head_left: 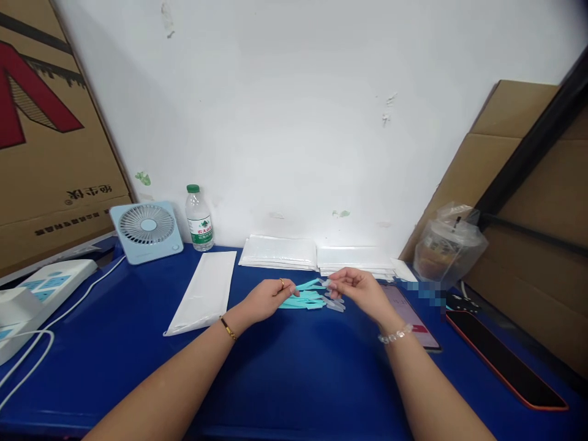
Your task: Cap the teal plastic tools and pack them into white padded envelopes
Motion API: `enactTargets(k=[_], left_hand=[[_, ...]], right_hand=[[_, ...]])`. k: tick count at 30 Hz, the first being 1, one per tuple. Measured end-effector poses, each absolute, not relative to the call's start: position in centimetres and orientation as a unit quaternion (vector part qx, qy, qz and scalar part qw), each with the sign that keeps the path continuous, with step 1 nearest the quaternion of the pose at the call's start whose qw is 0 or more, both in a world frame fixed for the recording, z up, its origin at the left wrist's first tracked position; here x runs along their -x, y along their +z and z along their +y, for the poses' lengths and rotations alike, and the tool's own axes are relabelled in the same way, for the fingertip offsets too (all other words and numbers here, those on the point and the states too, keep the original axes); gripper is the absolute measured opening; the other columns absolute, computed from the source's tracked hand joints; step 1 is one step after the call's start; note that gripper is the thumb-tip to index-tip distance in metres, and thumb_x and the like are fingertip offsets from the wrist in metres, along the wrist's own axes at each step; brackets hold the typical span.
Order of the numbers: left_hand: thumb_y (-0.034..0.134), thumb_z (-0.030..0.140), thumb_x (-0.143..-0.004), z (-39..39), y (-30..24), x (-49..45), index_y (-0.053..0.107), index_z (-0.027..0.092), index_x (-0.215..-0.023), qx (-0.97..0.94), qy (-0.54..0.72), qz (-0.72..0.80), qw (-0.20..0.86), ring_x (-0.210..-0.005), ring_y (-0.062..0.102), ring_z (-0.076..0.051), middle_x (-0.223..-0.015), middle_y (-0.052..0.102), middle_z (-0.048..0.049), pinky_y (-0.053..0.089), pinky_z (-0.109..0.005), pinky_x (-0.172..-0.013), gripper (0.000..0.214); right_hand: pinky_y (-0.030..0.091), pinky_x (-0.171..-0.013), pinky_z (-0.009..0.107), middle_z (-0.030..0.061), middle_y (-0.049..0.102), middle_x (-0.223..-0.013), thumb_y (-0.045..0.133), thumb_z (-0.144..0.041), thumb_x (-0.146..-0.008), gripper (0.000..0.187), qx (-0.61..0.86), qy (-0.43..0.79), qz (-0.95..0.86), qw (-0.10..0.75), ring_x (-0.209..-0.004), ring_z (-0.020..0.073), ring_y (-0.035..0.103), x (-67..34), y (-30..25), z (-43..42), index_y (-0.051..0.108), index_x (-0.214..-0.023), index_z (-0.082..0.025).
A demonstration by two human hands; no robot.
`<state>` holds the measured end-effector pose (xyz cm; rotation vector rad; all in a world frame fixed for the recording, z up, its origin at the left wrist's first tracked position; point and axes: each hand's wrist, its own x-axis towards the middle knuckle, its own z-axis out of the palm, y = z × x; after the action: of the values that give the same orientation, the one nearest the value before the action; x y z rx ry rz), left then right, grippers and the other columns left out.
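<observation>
My left hand (275, 296) is closed in a pinch on the turquoise handle of a slim eyebrow razor (309, 285), held just above the table. At the razor's far end, the fingers of my right hand (351, 291) pinch its clear plastic cap (325, 283). Whether the cap is fully on the razor I cannot tell. Below both hands lies a loose bunch of similar turquoise razors (303, 301), with several clear caps (335, 304) at their right ends. My left fingers hide part of the bunch.
White padded envelopes lie flat at left (206, 288) and in stacks (278, 252) by the wall. A blue fan (147, 229), water bottle (199, 220) and power strip (50, 282) stand left. Two phones (416, 324) (505, 358) and a bagged drink cup (443, 245) are right.
</observation>
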<state>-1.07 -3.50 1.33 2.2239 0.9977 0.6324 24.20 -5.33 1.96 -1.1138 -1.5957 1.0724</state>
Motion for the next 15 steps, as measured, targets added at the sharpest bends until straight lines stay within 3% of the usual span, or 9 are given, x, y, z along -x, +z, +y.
enactTargets(k=[3, 7, 15], left_hand=[[0.028, 0.049, -0.093, -3.1, 1.1, 1.4, 0.064, 0.021, -0.094, -0.827, 0.266, 0.395, 0.3, -0.08, 0.056, -0.015, -0.09, 0.064, -0.0004, 0.041, -0.024, -0.073, 0.046], [0.037, 0.046, -0.09, -2.6, 0.7, 1.6, 0.062, 0.021, -0.096, -0.832, 0.283, 0.404, 0.253, -0.079, 0.056, -0.016, -0.088, 0.063, -0.0012, 0.042, -0.026, -0.073, 0.035], [0.038, 0.042, -0.091, -2.4, 0.6, 1.5, 0.062, 0.022, -0.095, -0.844, 0.273, 0.405, 0.223, -0.08, 0.056, -0.017, -0.087, 0.062, -0.0015, 0.042, -0.026, -0.072, 0.031]], right_hand=[[0.051, -0.061, 0.03, 0.0064, 0.069, -0.073, 0.07, -0.048, -0.07, 0.038, 0.452, 0.443, -0.616, 0.468, -0.065, 0.0177, 0.066, -24.3, 1.8, -5.0, 0.063, -0.089, -0.016], [0.046, -0.054, 0.025, 0.0023, 0.063, -0.066, 0.066, -0.048, -0.074, 0.033, 0.468, 0.408, -0.604, 0.499, -0.053, 0.0113, 0.056, -23.7, 1.3, -4.8, 0.063, -0.078, -0.015], [0.047, -0.061, 0.028, 0.0032, 0.064, -0.067, 0.064, -0.05, -0.076, 0.036, 0.457, 0.415, -0.618, 0.486, -0.057, 0.0131, 0.058, -22.7, 0.5, -4.8, 0.066, -0.086, -0.015]])
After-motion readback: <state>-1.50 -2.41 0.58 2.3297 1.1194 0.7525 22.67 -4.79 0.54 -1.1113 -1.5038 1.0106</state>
